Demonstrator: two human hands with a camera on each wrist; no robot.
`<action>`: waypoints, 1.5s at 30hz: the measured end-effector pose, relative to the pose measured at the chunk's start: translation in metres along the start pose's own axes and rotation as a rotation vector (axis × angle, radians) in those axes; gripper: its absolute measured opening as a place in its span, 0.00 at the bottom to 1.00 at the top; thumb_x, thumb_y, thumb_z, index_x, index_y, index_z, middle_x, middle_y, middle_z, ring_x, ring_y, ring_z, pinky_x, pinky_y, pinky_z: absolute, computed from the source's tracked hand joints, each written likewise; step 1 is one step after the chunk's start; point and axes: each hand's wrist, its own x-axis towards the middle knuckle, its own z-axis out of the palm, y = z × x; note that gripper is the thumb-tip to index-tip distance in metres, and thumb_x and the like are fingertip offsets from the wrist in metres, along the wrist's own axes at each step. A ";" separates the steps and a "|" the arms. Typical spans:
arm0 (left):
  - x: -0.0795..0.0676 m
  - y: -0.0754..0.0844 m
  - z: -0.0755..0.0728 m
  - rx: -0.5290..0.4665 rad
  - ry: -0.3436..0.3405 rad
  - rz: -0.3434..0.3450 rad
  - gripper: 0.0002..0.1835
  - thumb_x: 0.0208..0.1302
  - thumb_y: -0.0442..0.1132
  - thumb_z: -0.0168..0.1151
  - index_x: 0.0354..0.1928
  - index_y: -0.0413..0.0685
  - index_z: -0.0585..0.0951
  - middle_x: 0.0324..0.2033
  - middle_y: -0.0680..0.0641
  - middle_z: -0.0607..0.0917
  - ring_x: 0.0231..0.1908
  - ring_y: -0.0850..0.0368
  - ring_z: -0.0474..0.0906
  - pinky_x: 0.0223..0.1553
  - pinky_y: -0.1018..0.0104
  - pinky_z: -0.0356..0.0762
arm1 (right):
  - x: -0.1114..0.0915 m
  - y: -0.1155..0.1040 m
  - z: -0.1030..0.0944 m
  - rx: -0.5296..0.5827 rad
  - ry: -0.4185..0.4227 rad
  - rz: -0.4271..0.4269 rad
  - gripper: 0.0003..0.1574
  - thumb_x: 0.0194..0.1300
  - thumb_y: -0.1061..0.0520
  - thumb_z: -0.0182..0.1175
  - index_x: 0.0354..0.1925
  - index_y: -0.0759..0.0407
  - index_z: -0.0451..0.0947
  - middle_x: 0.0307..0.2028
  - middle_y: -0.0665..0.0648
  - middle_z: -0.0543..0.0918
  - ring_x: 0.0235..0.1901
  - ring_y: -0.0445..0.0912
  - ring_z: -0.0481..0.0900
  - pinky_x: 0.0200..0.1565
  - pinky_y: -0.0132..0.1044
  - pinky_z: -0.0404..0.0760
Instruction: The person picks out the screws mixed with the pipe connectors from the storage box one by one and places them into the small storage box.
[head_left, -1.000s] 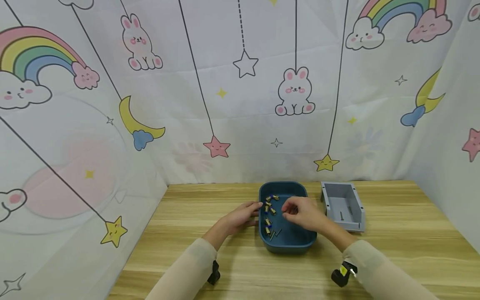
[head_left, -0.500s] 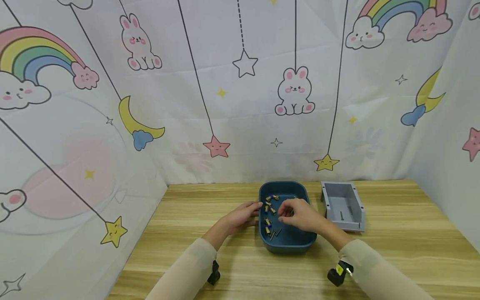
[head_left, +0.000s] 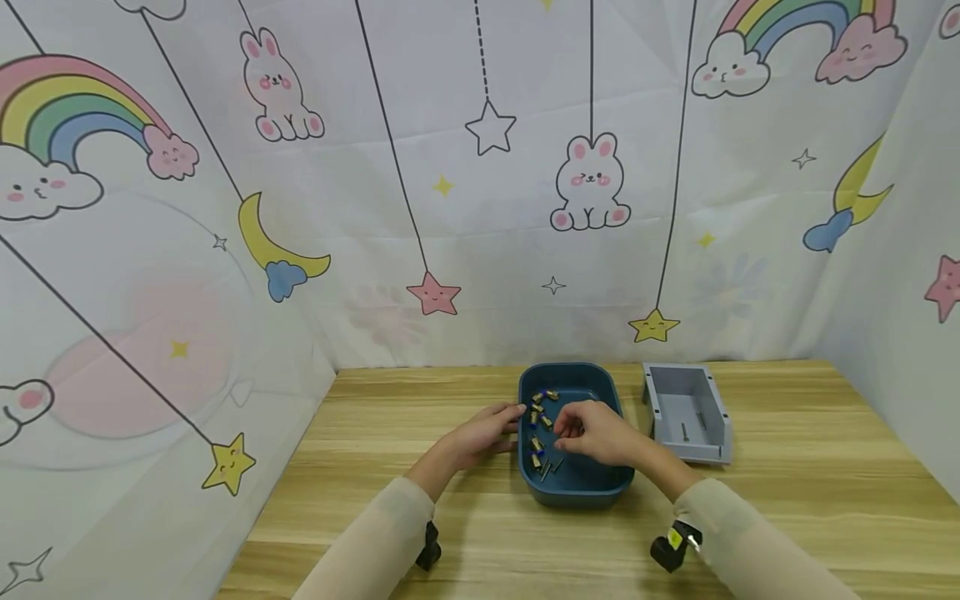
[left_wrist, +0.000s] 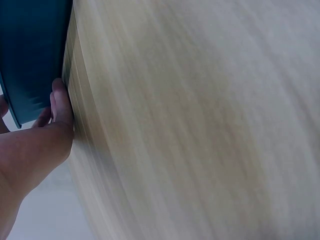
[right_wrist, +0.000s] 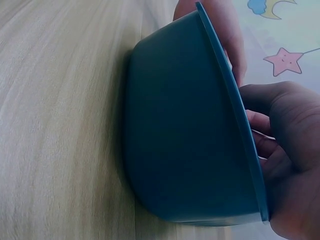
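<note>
A dark blue tray (head_left: 576,500) stands on the wooden table, with its side wall filling much of the right wrist view. Along its left side lie several small brass fittings (head_left: 536,446) with blue rings, and a few screws (head_left: 546,472) near the front left corner. My left hand (head_left: 483,433) rests against the tray's left wall, a fingertip at the rim. Inside the tray, my right hand (head_left: 600,433) hangs low with bent fingers. A gap shows between thumb and forefinger, and nothing is visible in it. Its lower fingertips are partly hidden.
Right of the tray sits a grey bin (head_left: 726,425) holding a couple of screws (head_left: 685,432). A white cloth backdrop (head_left: 495,225) with printed cartoons encloses the table (head_left: 390,400) at the back and sides.
The right hand has moved left and slightly nearer the front within the tray, towards the fittings. My left hand and the tray have stayed where they were.
</note>
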 end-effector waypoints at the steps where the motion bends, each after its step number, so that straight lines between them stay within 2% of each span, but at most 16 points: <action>1: 0.000 0.000 0.000 -0.002 -0.001 0.000 0.35 0.84 0.52 0.52 0.77 0.31 0.63 0.71 0.34 0.73 0.74 0.40 0.68 0.69 0.50 0.76 | 0.000 0.000 0.000 0.002 -0.004 0.001 0.07 0.68 0.61 0.72 0.41 0.61 0.84 0.32 0.46 0.82 0.33 0.38 0.79 0.38 0.33 0.83; 6: 0.000 0.000 0.000 -0.010 -0.004 0.002 0.35 0.85 0.52 0.52 0.77 0.32 0.63 0.71 0.33 0.73 0.74 0.40 0.68 0.69 0.49 0.76 | 0.001 0.001 0.000 0.012 -0.023 0.006 0.09 0.68 0.61 0.73 0.43 0.63 0.83 0.34 0.47 0.83 0.34 0.39 0.79 0.39 0.34 0.83; 20: -0.002 0.000 0.001 -0.030 -0.007 0.000 0.35 0.84 0.52 0.53 0.77 0.31 0.63 0.70 0.33 0.73 0.73 0.40 0.68 0.69 0.50 0.77 | 0.005 0.000 0.004 -0.008 -0.109 0.048 0.10 0.66 0.62 0.74 0.42 0.60 0.82 0.35 0.48 0.83 0.36 0.40 0.79 0.40 0.34 0.83; 45: -0.003 0.002 0.003 -0.031 -0.003 0.002 0.33 0.85 0.50 0.52 0.77 0.31 0.63 0.70 0.33 0.73 0.73 0.41 0.69 0.68 0.50 0.77 | 0.008 0.007 0.015 -0.067 -0.141 0.055 0.10 0.63 0.64 0.75 0.36 0.56 0.82 0.31 0.45 0.82 0.32 0.38 0.78 0.38 0.34 0.81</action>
